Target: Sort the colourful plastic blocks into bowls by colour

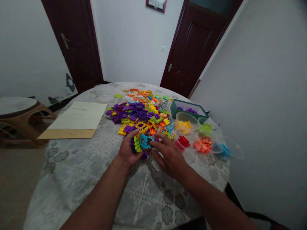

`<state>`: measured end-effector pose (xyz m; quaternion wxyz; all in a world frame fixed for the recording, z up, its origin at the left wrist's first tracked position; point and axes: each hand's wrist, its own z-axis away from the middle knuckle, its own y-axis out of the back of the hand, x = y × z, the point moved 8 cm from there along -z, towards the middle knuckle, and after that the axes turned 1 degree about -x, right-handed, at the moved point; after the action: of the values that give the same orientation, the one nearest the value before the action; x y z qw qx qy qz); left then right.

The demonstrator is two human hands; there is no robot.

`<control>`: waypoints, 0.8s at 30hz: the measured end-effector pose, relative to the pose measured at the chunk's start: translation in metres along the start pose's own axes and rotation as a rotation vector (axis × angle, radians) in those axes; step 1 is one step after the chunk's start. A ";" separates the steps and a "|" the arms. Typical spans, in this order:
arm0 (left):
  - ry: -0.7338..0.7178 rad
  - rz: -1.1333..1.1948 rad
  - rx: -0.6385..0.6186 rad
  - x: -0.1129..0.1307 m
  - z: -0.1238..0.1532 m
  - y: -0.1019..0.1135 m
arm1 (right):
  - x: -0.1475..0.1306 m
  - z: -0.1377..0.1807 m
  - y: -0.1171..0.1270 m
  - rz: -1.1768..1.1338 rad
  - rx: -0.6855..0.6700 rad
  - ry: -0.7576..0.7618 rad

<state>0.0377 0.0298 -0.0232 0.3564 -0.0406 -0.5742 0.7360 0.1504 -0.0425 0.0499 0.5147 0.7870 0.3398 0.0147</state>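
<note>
Several interlocking plastic building pieces are gathered between my two hands above the near side of the table. My left hand (pixel 128 148) is closed around a purple and a lime-green piece (pixel 137 144). A light-blue piece (pixel 144 141) faces me beside the green one, and the fingers of my right hand (pixel 169 155) are bent onto its right side. Whether these pieces are joined I cannot tell. Just beyond my hands spreads a large pile of loose building pieces (pixel 137 111), mostly purple, with yellow, green, orange and blue ones.
Clear plastic tubs (pixel 187 123) with pieces sorted by colour stand at the right. Behind them is a green box (pixel 189 107) holding purple pieces. A pale board (pixel 78 116) lies at the left of the cloth-covered table (pixel 96 179). A stool (pixel 20 115) stands at far left.
</note>
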 end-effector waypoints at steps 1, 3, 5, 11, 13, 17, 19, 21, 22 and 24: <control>0.012 0.006 0.001 0.000 0.001 -0.001 | -0.001 -0.003 -0.005 0.005 -0.016 0.004; 0.030 0.010 0.010 -0.001 0.003 -0.002 | -0.001 -0.007 -0.010 0.011 -0.047 0.009; 0.025 0.017 0.022 0.000 0.004 -0.003 | -0.002 -0.008 -0.012 0.018 -0.083 0.018; 0.014 -0.040 0.038 0.001 0.005 -0.007 | 0.000 -0.001 0.011 0.084 -0.064 -0.043; 0.003 -0.071 0.046 0.001 0.004 -0.004 | 0.008 0.008 0.024 0.090 -0.022 -0.083; -0.039 -0.120 0.061 0.005 0.000 0.003 | 0.039 0.038 0.052 0.083 0.087 -0.180; -0.053 -0.161 0.063 0.007 -0.003 0.005 | 0.062 0.058 0.070 0.111 0.155 -0.236; -0.067 -0.180 0.075 0.008 -0.003 0.006 | 0.088 0.082 0.093 0.173 0.236 -0.296; -0.073 -0.174 0.087 0.009 -0.003 0.006 | 0.102 0.094 0.106 0.208 0.274 -0.328; -0.034 -0.131 0.126 0.006 -0.001 0.007 | 0.131 0.119 0.134 0.267 0.338 -0.396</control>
<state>0.0310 0.0337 -0.0275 0.3958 0.0318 -0.5340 0.7464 0.3650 -0.0977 0.0616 0.4261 0.8869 0.1237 -0.1285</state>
